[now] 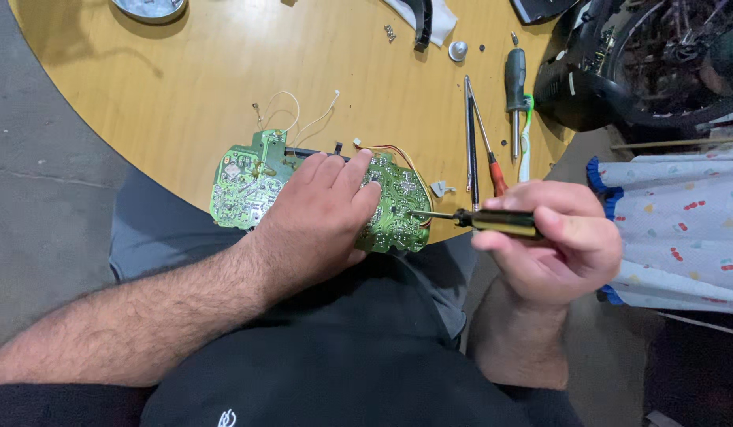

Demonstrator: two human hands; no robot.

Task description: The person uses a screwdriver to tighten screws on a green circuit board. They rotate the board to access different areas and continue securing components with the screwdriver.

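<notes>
A green circuit board (244, 186) lies at the near edge of a round wooden table (184, 87). My left hand (319, 217) presses flat on the middle of the board, fingers spread over it. My right hand (556, 241) grips a screwdriver (493, 221) with a yellowish handle, held level, its metal tip touching the board's right end. Thin white and orange wires (303, 111) run off the board's far side.
Several tools lie to the right on the table: a red-handled screwdriver (493, 162), a dark-handled screwdriver (515, 87), a thin black rod (469, 134). A small metal cap (458, 51) and loose screws (390, 32) sit farther back. A black device (587, 87) and patterned cloth (682, 221) crowd the right side.
</notes>
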